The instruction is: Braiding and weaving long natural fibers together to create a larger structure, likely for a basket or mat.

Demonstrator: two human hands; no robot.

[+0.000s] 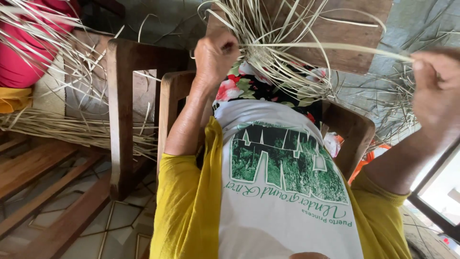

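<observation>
My left hand point(214, 56) is clenched on a bunch of pale dried straw strips point(280, 57) that fan out over my lap. My right hand point(436, 88) pinches the far end of one long strip point(335, 47), drawn taut from the bunch toward the right. The bunch lies over a floral cloth point(244, 86) on my knees, in front of a brown wooden board point(345, 29). I wear a white printed shirt with yellow sleeves point(187, 206).
Wooden armchair arms point(170, 100) flank me. Another wooden chair point(120, 115) at the left holds more loose straw point(62, 127). A person in red clothing point(24, 52) sits at the far left. A tiled floor point(115, 225) lies below, a window frame point(441, 187) at the right.
</observation>
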